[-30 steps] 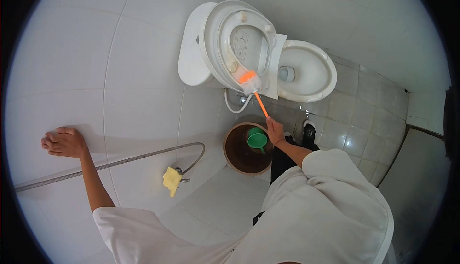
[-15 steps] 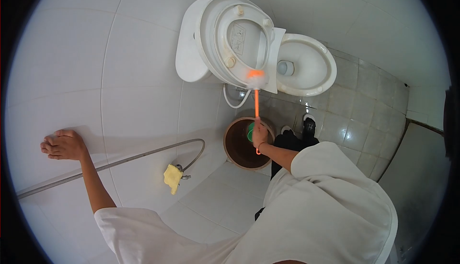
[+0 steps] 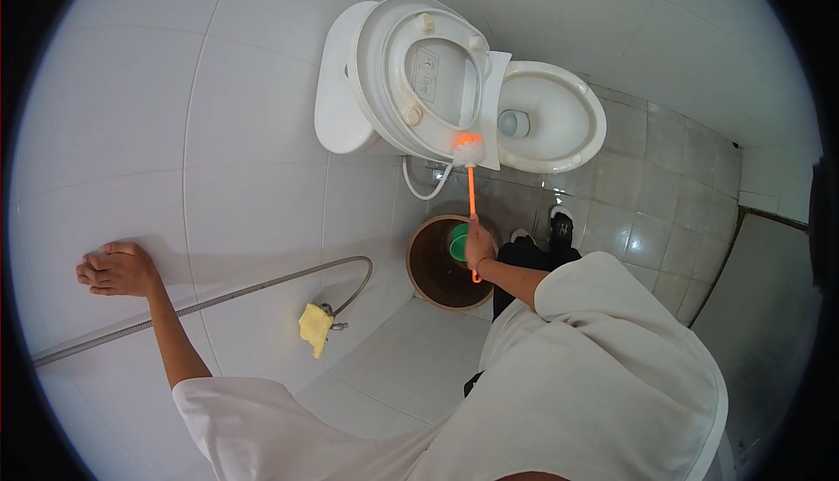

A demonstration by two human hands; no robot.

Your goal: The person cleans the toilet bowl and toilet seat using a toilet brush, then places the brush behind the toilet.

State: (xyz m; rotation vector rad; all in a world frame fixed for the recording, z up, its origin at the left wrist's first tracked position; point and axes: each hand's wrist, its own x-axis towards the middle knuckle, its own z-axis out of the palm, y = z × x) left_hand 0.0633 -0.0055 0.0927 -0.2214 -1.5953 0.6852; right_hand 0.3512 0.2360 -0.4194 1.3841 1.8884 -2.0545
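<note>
My right hand [image 3: 478, 242] is closed round the orange handle of a toilet brush [image 3: 472, 186]. Its white and orange head is at the lower edge of the raised toilet seat [image 3: 402, 88], near the hinge side. To the right lies the toilet bowl [image 3: 568, 123], uncovered. My left hand [image 3: 121, 269] rests on the white tiled wall [image 3: 253, 219] at the far left, its fingers apart and holding nothing.
Below the toilet stands a brown bucket [image 3: 428, 276] with a green dipper [image 3: 458, 242] inside. A metal hose [image 3: 262, 284] runs along the wall to a tap with a yellow cloth [image 3: 315, 328]. Grey floor tiles [image 3: 625, 175] look wet; a door [image 3: 752, 306] is at right.
The brush has swung from a slant to nearly upright in view, its head shifting slightly right along the seat's lower edge. My right hand has moved left and down. My left hand stays on the wall.
</note>
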